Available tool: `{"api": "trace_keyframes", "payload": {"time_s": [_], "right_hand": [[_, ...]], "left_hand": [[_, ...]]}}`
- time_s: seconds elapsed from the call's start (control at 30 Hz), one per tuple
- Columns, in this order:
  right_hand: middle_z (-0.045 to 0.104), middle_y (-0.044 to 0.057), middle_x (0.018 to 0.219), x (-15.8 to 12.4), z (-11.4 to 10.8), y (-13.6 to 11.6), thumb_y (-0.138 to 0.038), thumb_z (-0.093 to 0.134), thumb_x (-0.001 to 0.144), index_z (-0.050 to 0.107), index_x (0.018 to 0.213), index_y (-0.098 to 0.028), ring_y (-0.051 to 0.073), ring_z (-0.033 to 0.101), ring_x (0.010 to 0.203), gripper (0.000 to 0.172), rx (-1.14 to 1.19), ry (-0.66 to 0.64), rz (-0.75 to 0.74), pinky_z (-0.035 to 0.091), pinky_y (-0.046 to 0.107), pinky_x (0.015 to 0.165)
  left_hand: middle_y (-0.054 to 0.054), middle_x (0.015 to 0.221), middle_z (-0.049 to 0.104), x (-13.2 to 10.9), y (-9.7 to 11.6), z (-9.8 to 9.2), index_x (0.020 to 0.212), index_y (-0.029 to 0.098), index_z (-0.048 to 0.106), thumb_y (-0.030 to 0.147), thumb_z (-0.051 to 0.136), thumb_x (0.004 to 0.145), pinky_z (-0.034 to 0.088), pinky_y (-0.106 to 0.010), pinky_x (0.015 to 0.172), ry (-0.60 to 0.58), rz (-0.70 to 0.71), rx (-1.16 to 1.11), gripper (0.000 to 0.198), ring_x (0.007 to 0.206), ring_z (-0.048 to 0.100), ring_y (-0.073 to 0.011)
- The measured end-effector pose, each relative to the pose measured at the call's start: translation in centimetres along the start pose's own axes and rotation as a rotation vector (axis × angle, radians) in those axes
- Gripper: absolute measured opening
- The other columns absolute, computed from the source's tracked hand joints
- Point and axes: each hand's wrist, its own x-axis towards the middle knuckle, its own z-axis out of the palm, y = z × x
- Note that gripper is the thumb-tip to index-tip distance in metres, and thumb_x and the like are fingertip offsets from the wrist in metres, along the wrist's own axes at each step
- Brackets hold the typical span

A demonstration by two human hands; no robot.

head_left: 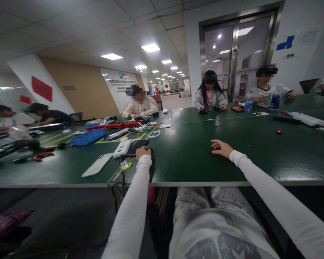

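Observation:
My left hand [143,152] is curled closed at the right end of a flat black object [136,146] on the green table. A small dark bit shows at its fingers, but I cannot make out what it is. Just left of that hand lie a white device with rounded corners [122,148] and a white phone [97,165], flat on the tabletop. My right hand [221,148] hovers over or rests on the table with its fingers apart, holding nothing; whether it touches the surface I cannot tell.
A blue basket [88,137], a red strip [115,125] and coiled white cable [154,134] lie at the left. Red-handled pliers [44,155] are further left. A small red object [279,131] sits on the right. Several people work around the green table [186,169].

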Motion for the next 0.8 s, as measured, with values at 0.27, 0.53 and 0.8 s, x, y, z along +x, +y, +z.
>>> {"api": "trace_keyframes", "payload": {"time_s": [0.27,0.53,0.8], "right_hand": [[0.056,0.005,0.093,-0.1,-0.1,-0.1,-0.026,0.063,0.060,0.042,0.111,-0.019,0.015,0.054,0.081,0.056,-0.010,-0.005,-0.002,0.044,0.036,0.079],[0.057,0.005,0.091,0.0,0.0,-0.1,-0.025,0.064,0.059,0.044,0.108,-0.019,0.015,0.055,0.081,0.053,-0.019,0.010,-0.004,0.044,0.035,0.078],[0.058,0.005,0.091,-0.1,-0.1,-0.4,-0.025,0.063,0.059,0.045,0.108,-0.018,0.015,0.055,0.081,0.053,-0.033,-0.002,-0.002,0.043,0.035,0.079]], "left_hand": [[-0.008,0.090,0.059,1.2,-0.9,0.5,0.082,0.017,0.060,0.031,0.051,0.065,0.039,-0.030,0.079,0.087,0.047,-0.123,0.023,0.087,0.052,-0.0191],[-0.005,0.084,0.061,2.0,-1.3,1.2,0.081,0.019,0.058,0.031,0.053,0.064,0.040,-0.026,0.075,0.050,0.038,-0.183,0.021,0.080,0.055,-0.0157],[-0.006,0.084,0.061,1.8,-1.1,0.7,0.080,0.019,0.057,0.032,0.053,0.064,0.040,-0.027,0.076,0.020,0.021,-0.125,0.021,0.084,0.055,-0.0173]]}}
